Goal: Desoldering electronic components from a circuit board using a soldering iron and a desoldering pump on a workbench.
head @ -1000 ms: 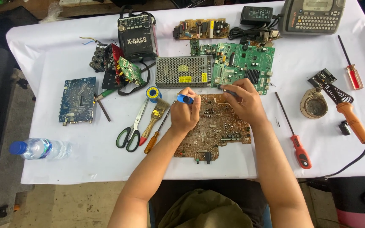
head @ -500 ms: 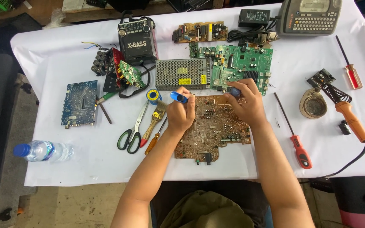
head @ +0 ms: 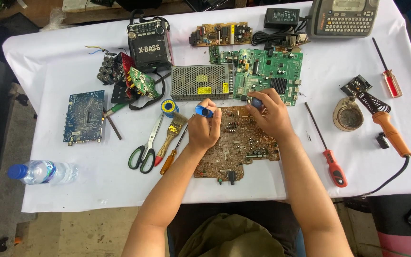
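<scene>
Resting on a white-covered table, the brown circuit board lies directly under both hands. The left hand is curled closed around a blue-handled tool above the board's left part. The right hand pinches a small dark part at the board's upper edge, beside a green circuit board. Scissors and a brush lie just left.

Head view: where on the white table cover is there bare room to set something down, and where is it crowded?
Bare cloth lies between the water bottle, scissors and front edge. Another patch sits between the green board and soldering stand. It is crowded around the radio, metal power supply and both hands on the brown board.
</scene>
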